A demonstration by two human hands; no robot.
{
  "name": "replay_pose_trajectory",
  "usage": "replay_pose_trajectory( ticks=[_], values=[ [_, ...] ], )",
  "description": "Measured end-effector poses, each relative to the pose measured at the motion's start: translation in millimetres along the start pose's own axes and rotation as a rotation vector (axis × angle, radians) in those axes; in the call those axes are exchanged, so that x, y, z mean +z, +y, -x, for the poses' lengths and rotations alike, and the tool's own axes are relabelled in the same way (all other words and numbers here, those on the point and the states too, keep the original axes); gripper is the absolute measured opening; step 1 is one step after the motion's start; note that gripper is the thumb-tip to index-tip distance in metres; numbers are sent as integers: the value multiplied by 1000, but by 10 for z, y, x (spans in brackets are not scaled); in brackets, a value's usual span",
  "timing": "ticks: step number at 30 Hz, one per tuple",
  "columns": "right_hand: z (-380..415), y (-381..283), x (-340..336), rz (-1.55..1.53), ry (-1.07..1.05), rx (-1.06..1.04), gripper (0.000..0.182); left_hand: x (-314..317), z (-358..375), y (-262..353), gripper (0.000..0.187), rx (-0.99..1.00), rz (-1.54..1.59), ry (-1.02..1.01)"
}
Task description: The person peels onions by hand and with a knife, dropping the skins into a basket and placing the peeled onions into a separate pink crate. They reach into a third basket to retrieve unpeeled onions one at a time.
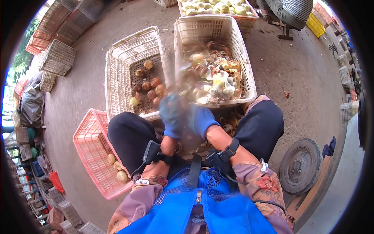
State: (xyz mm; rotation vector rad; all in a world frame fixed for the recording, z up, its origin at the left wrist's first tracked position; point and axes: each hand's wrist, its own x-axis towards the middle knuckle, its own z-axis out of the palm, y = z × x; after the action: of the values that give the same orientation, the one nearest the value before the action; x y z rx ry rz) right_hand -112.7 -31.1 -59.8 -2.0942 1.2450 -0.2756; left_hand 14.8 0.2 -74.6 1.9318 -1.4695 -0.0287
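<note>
My left hand (171, 113), in a blue glove, is closed in front of my knees at the near edge of the left white basket (113, 78). Right beside it my right hand (202, 121), also blue-gloved, has its fingers curled in. A blur covers both sets of fingertips, so what they hold is hidden. Several brown-skinned onions (151, 94) lie in the left basket, left of my hands. Just beyond my right hand, the other white basket (249, 66) holds a heap of onion peelings (220, 84).
A pink basket (91, 152) with a few peeled onions (122, 176) stands by my left knee. Farther off, another basket (245, 19) is full of peeled onions. A seated person (294, 11) is at the upper right. A wheel (300, 166) lies to my right.
</note>
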Motion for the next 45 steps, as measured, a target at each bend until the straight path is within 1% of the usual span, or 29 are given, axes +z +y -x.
replay_pose_trajectory(
  ticks=[1, 2, 3, 4, 7, 9, 11, 13, 14, 16, 18, 19, 20, 22, 23, 25, 26, 27, 28, 29, 31, 32, 33, 35, 36, 38, 41, 43, 45],
  values=[
    [-31, 53, 31, -1, 2, 0, 19, -6, -11, -4, 21, 123, -195, 26],
    [-47, 78, 22, -152, -33, -25, 19, 5, -19, -2, 21, 126, -195, 24],
    [-52, 99, 14, -302, -69, -52, 19, 20, -29, -9, 21, 10, 55, 45],
    [-40, 119, 2, -304, -70, -53, 19, 25, -38, -19, 22, -109, 303, 67],
    [60, 24, -176, -261, 2, -105, 18, 2, -78, -50, 24, -73, 312, 77],
    [143, -55, -257, -43, 129, -216, 17, 9, -93, -57, 24, -73, 280, 73],
    [137, -3, -202, -69, 146, -263, 16, 30, -98, -101, 24, -72, 248, 64],
    [130, 47, -131, -93, 162, -310, 16, 123, -82, -212, 24, -214, 407, -40],
    [122, 50, -108, -77, 140, -304, 16, 164, -81, -267, 24, -216, 408, -37],
    [99, 52, -108, -59, 117, -303, 15, 242, -83, -379, 23, -391, 1001, -44],
    [116, 11, -154, 83, -24, -270, 16, 223, -48, -391, 23, -410, 1049, -21],
    [121, -36, -164, 82, -25, -270, 16, 221, -31, -392, 24, -425, 1099, -6],
    [124, -95, -176, 119, -44, -188, 17, 137, -36, -312, 24, -426, 1099, -6],
    [122, -128, -200, 160, -60, -101, 18, -80, -91, -63, 21, -5, 297, 50],
    [129, -130, -198, 179, -30, -89, 19, -56, -80, -50, 21, -6, 298, 47],
    [120, -158, -202, 193, 0, -70, 21, 7, -47, -39, 19, -140, 434, 87],
    [65, -186, -227, 291, -103, 4, 21, 82, -3, -80, 19, -141, 433, 85],
    [17, -206, -239, 389, -206, 76, 22, 171, 42, -132, 17, -202, 359, 61],
    [-16, -197, -205, 387, -206, 79, 22, 260, 83, -187, 14, -262, 284, 36],
    [-34, -168, -137, 350, -117, 107, 18, 168, 31, -74, 14, -261, 283, 28],
    [-44, -84, -90, 314, -29, 137, 17, -135, -142, 254, 16, -167, -98, -114],
    [-49, -32, -124, 235, -50, 57, 21, -166, -115, 259, 18, -81, 68, 8],
    [-62, 2, -158, 155, -69, -24, 27, -147, -116, 210, 18, -80, 66, 9],
    [-83, 39, -235, 45, -62, -7, 28, -100, -102, 115, 18, 83, 63, 62],
    [-105, 56, -280, 30, -103, -32, 29, -95, -101, 112, 18, 81, 64, 61],
    [-108, 73, -296, 14, -144, -54, 30, -102, -105, 126, 17, -43, 309, -55],
    [-102, 29, -282, 92, -80, -8, 31, -72, -113, 99, 16, -84, 218, -172],
    [-87, -40, -272, 374, -78, 158, 24, -8, -93, 63, 18, -68, 331, -146],
    [-66, -51, -288, 394, -76, 159, 27, 5, -87, 83, 21, -59, 443, -124]
  ],
)
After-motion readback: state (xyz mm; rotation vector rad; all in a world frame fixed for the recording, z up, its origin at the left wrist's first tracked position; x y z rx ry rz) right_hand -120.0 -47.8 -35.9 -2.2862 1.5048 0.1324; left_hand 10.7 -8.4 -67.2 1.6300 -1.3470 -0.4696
